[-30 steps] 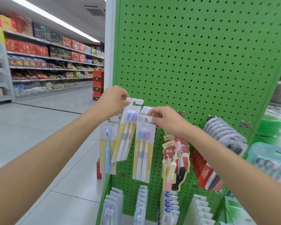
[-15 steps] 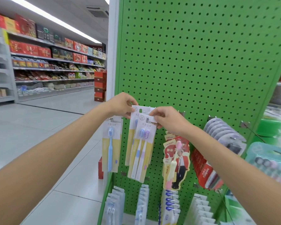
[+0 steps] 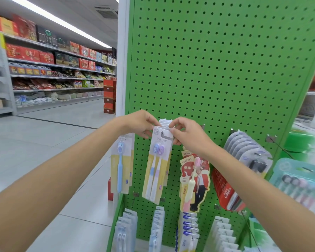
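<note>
A two-brush toothbrush pack (image 3: 156,166), blue and purple on a yellow and white card, hangs at a metal hook on the green pegboard (image 3: 216,60). My left hand (image 3: 141,124) pinches the card's top left corner. My right hand (image 3: 186,134) pinches its top right edge beside the hook hole. Several more cards of the same kind sit stacked on the hook behind it. A single blue toothbrush pack (image 3: 122,164) hangs just to the left.
A red and yellow child toothbrush pack (image 3: 194,180), red Colgate packs (image 3: 225,191) and grey blister packs (image 3: 247,151) hang to the right. More packs fill the lower hooks. Grocery shelves (image 3: 49,70) line the aisle on the left, with grey tiled floor (image 3: 44,142) between.
My left hand brought its toothbrush pack to the right, in line with the pack under my right hand. Both hands now hold one front pack at the hook.
</note>
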A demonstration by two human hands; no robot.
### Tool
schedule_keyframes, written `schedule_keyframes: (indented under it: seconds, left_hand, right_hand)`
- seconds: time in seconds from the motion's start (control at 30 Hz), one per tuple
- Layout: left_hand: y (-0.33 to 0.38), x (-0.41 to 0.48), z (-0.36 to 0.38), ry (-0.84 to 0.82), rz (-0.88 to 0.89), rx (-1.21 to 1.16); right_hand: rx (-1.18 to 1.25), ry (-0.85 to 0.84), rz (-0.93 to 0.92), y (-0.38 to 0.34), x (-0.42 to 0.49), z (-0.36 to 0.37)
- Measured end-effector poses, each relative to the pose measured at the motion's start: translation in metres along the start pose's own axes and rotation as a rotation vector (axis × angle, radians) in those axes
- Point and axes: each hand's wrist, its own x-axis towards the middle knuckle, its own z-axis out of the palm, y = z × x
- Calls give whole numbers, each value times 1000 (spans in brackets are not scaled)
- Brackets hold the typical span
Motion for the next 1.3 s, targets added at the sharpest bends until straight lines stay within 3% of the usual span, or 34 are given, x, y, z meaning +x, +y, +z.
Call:
schedule_keyframes:
  seconds: [0.1, 0.27, 0.43, 0.63, 0.87, 1.3]
  left_hand:
    - [-3, 3, -5, 14, 3, 14]
    - [-4, 17, -10, 200, 100, 114]
    - [-2, 33, -7, 105, 106, 288]
    - [1, 45, -6, 149, 165, 353]
    - [-6, 53, -6, 77, 132, 316]
    - [-14, 34, -9, 259, 73, 201]
  right_hand:
    - [-111, 53, -38, 4, 3, -2]
    - [-228, 24, -85, 12, 16, -1]
    - [-226, 4, -86, 16, 22, 3]
    - [-175, -30, -121, 18, 21, 4]
    - [-147, -54, -124, 18, 18, 8]
    - [-173, 11, -75, 17, 20, 15]
